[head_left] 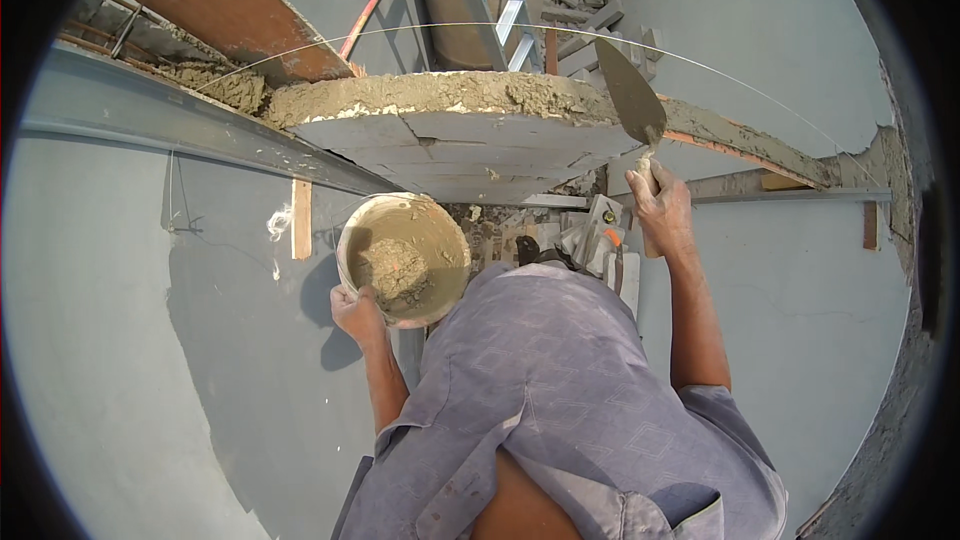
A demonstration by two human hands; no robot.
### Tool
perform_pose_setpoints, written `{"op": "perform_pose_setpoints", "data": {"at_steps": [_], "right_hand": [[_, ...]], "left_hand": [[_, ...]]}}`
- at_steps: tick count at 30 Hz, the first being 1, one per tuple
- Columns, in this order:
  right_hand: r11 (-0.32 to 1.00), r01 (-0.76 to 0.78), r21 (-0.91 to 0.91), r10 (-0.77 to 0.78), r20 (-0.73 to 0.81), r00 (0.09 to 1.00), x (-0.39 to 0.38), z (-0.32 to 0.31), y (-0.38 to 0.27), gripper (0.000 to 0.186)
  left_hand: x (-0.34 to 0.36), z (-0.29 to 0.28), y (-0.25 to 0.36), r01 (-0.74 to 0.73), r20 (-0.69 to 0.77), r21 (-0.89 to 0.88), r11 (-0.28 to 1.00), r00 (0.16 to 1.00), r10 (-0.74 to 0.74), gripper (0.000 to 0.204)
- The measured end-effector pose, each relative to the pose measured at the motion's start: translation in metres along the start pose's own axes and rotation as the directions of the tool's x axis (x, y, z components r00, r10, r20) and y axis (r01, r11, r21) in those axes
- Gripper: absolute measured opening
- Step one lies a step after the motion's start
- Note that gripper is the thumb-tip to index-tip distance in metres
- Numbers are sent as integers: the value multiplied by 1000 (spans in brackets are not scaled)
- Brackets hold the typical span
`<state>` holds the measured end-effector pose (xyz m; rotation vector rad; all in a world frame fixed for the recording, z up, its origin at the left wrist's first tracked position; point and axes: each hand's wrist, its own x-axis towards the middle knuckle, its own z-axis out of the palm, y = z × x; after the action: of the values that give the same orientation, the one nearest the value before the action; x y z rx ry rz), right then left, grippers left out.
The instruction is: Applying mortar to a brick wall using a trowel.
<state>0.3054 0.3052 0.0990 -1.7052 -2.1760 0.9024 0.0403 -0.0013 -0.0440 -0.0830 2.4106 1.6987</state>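
Note:
My left hand (360, 316) grips the near-left rim of a round bucket (449, 258), tilted so that its inside shows. A lump of wet mortar (394, 271) lies in the bottom of it. In my right hand (661, 206) is the handle of a pointed trowel (632, 96), its blade aimed away from me over the right part of a low block wall (470, 152). Along the wall's top runs a rough bed of mortar (440, 95). The blade looks mostly bare, with some mortar near its neck.
A thin white string (440, 28) stretches across above the wall. Beyond it stand a metal ladder (505, 10) and a brown board (215, 5). A metal beam (200, 125) crosses at left. Below the wall lie a spirit level (603, 218), an orange-headed hammer (614, 240) and rubble.

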Motion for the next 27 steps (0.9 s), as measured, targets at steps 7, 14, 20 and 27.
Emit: {"op": "perform_pose_setpoints", "data": {"at_steps": [7,14,20,27], "right_hand": [[969,123,214,-118,-34,992,-38,48,-7,31],[670,-365,647,155,358,921,-11,35,-14,29],[619,-394,679,119,414,902,2,71,-54,32],[772,-245,586,0,385,923,12,79,-68,32]], "left_hand": [[11,4,-5,-67,14,117,991,998,66,9],[14,2,-2,-52,21,79,996,999,50,9],[16,-4,-22,-71,27,28,997,997,70,8],[16,-9,-15,-19,5,91,996,1000,18,9]]}}
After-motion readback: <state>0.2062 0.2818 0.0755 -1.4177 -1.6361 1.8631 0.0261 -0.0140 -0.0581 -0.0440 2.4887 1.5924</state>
